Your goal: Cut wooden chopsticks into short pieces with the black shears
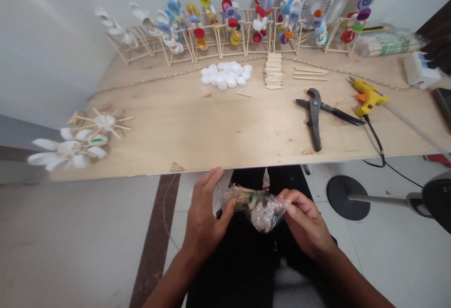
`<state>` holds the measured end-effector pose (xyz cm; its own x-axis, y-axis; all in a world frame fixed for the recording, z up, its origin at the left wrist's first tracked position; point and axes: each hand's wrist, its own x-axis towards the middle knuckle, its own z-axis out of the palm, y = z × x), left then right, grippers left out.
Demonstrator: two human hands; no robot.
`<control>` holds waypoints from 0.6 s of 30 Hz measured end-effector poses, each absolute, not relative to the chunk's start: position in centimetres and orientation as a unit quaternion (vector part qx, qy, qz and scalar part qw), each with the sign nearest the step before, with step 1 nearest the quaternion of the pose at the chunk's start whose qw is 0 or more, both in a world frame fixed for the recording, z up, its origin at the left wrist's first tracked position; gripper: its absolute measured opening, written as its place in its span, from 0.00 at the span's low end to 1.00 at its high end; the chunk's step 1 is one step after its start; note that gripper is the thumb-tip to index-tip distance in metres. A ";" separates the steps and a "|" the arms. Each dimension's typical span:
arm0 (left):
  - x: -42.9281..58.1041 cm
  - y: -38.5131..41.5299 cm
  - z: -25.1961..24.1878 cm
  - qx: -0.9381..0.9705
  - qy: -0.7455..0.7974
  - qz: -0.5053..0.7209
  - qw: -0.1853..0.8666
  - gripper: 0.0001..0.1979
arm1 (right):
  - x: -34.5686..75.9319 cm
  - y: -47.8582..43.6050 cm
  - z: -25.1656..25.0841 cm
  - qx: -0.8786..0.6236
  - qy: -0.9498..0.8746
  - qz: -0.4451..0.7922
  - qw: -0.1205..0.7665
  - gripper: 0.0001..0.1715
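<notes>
Above my lap, just under the table's front edge, lies a clear plastic bag of bamboo sticks [262, 211], crumpled, with green print on it. My right hand [303, 218] pinches the bag's right end between thumb and fingers. At the left end, my left hand [207, 209] holds the bag loosely, its thumb against the plastic and the other fingers stretched upward. The sticks show dimly through the plastic, most of them toward the left end.
On the wooden table [169, 143] are white bottle caps [225, 75], cut sticks [274, 70], longer sticks [310, 73], pliers [315, 115] and a yellow glue gun [368, 96]. Stick frames with coloured caps [230, 16] line the back. White cap wheels [70, 148] lie left.
</notes>
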<state>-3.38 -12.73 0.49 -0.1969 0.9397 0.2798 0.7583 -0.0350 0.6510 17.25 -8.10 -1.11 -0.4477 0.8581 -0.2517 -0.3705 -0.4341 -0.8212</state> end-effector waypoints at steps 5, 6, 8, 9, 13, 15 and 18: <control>-3.6 -12.6 0.4 0.708 0.637 0.304 -0.008 0.25 | 18.0 -8.3 -1.4 -0.343 -0.344 0.778 0.399 0.04; -3.6 -12.6 0.4 0.716 0.634 0.292 -0.001 0.24 | 18.1 -8.3 -1.4 -0.343 -0.343 0.778 0.399 0.04; -3.7 -12.7 0.2 0.723 0.634 0.273 0.037 0.22 | 18.2 -8.3 -1.6 -0.346 -0.349 0.773 0.401 0.04; -3.7 -12.8 0.1 0.717 0.639 0.270 0.064 0.23 | 18.2 -8.2 -1.7 -0.349 -0.357 0.768 0.402 0.04; -3.5 -13.3 -0.6 0.639 0.681 0.281 0.219 0.27 | 18.1 -8.0 -2.5 -0.372 -0.397 0.737 0.401 0.03; -3.1 -13.4 -1.1 0.580 0.689 0.302 0.312 0.28 | 18.0 -7.9 -2.9 -0.381 -0.404 0.731 0.397 0.03; -2.3 -12.7 -1.8 0.482 0.673 0.381 0.411 0.29 | 17.8 -7.9 -3.3 -0.378 -0.415 0.731 0.388 0.03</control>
<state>-2.26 -12.67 -1.79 -0.1968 0.9625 -0.1868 0.3359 0.2452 0.9094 17.81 -7.86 -3.31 -0.4125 0.8810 -0.2317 -0.2534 -0.3554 -0.8997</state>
